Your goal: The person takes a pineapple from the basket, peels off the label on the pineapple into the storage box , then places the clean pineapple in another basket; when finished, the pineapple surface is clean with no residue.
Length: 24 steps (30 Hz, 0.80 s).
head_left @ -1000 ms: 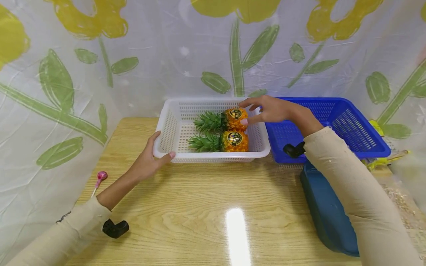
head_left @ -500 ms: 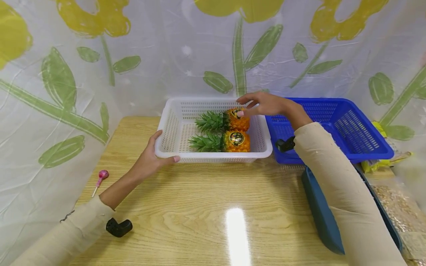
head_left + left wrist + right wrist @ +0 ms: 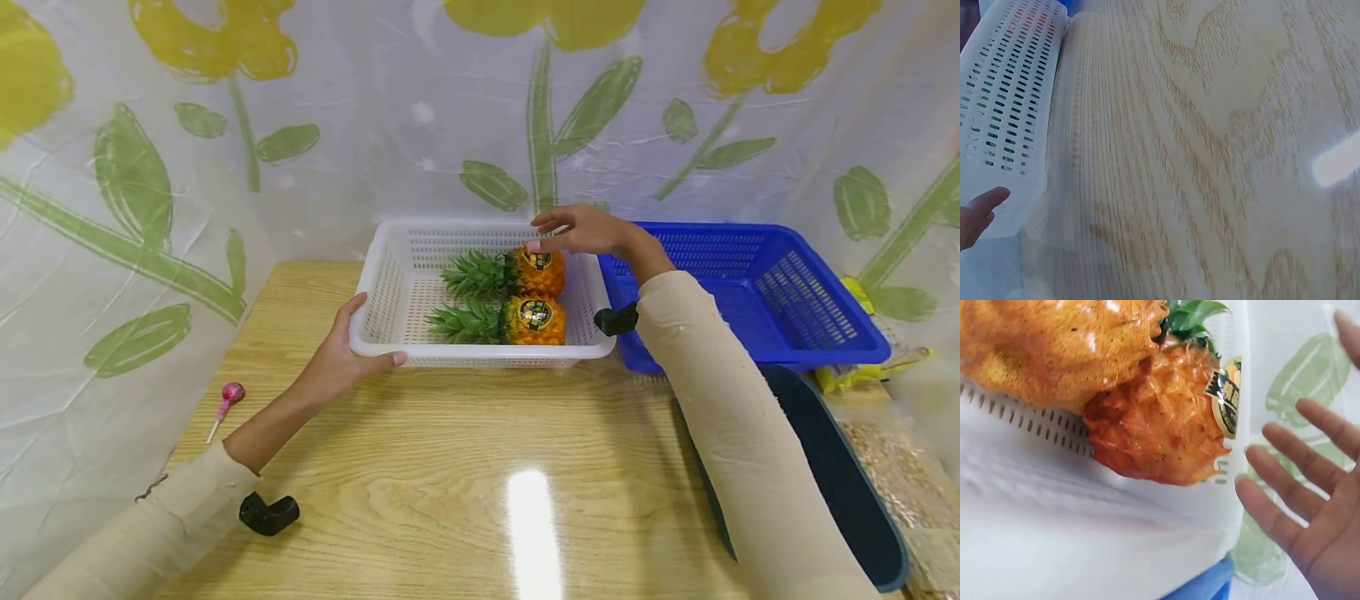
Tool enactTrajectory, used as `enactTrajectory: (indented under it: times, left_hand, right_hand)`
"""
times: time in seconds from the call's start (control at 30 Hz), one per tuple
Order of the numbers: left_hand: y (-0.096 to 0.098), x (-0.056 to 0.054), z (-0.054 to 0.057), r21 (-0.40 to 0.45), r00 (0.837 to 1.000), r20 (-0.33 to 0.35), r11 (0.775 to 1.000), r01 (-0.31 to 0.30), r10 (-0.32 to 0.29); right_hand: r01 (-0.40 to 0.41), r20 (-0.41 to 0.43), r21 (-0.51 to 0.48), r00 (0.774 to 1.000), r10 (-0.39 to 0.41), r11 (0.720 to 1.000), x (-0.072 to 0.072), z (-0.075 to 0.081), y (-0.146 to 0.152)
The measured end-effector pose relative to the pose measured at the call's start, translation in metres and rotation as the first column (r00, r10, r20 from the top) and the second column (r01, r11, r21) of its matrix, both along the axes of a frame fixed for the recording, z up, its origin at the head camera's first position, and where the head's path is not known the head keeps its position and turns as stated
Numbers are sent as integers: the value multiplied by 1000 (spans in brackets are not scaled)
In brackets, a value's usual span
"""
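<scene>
Two small pineapples lie side by side in a white plastic basket [image 3: 600, 345], crowns to the left and round labels on their bodies. My right hand [image 3: 581, 230] is over the far pineapple [image 3: 549, 279], fingers extended and apart; the right wrist view shows no object in the spread fingers. Nearer the front rim lies the near pineapple [image 3: 543, 333]. At the basket's front left corner my left hand [image 3: 337, 354] holds it, thumb along the front side and fingers around the left side. In the left wrist view a fingertip [image 3: 994, 199] is against the slotted wall.
A blue basket [image 3: 795, 287] stands right of the white one, and a dark teal tub [image 3: 840, 467] sits in front of it, partly behind my right sleeve. A pink lollipop [image 3: 231, 393] lies at the table's left edge. A flowered curtain [image 3: 352, 125] hangs behind.
My right hand has drawn up and slightly left, away from the far pineapple's body. Both pineapples stay in place, and my left hand keeps to the basket corner.
</scene>
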<state>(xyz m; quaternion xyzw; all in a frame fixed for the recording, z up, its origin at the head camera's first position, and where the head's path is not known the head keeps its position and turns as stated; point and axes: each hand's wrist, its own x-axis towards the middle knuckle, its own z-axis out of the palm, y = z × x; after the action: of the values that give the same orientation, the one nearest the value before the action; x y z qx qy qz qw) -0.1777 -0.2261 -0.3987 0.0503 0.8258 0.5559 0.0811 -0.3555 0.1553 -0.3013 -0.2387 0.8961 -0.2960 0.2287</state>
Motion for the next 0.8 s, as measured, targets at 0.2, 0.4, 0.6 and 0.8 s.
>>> enactTrajectory:
  times: [0.2, 0.4, 0.6, 0.8]
  left_hand:
    - [0, 1, 1, 13, 1000, 5, 1000, 0, 0]
    - [3, 1, 0, 24, 1000, 11, 1000, -1, 1]
    - [8, 0, -1, 12, 1000, 10, 1000, 3, -3]
    - [11, 0, 0, 18, 1000, 6, 1000, 2, -2]
  right_hand:
    - [20, -79, 65, 997, -15, 998, -7, -9, -6]
    - [4, -77, 108, 997, 4, 994, -9, -15, -8]
    - [15, -16, 101, 1000, -14, 995, -10, -22, -6]
    - [-23, 23, 129, 1000, 20, 991, -12, -26, -12]
